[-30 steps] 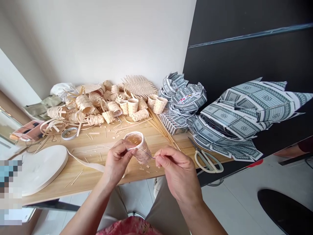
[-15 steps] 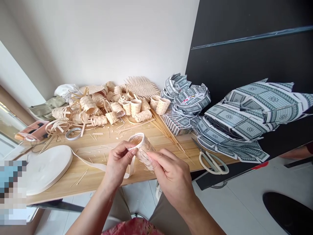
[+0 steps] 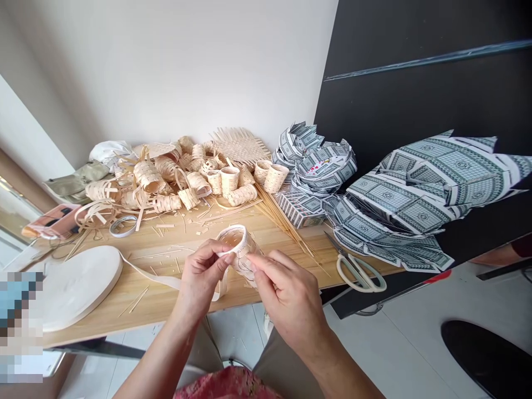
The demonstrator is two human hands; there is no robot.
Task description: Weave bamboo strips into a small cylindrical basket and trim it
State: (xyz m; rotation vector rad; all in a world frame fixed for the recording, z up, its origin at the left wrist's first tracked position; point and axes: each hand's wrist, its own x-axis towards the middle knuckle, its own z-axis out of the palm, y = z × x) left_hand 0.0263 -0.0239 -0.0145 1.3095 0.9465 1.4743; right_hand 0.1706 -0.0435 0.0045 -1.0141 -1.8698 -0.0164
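Standing by the desk [image 3: 166, 241], I saw at its left end a flat coil of white strip [image 3: 72, 285], its loose end trailing across the wood toward the person's hands. Behind that lay a heap of finished woven baskets [image 3: 166, 180].

The left hand [image 3: 203, 274] was where it had been a second before: its fingers [image 3: 224, 258] pinched the white-bound rim of the small woven basket [image 3: 238, 244], keeping it just above the front edge of the desk, mouth up and tilted a little toward the wall.

The change was on the other side. A second earlier the right hand [image 3: 286, 296] had been drawn off to the right, a thin thread or needle stretched between it and the basket. Half a second later it had come back in, and now its fingers [image 3: 254, 264] were closed against the basket's right wall, touching the weave. The stretched line was gone from sight, and I could not tell whether anything thin was still nipped between the fingertips. So one pull had been drawn through, and both hands were on the basket again.

Further right, untouched, lay the bamboo sticks [image 3: 286, 221], the scissors [image 3: 357, 272] and the folded playing-card pieces [image 3: 415, 199].
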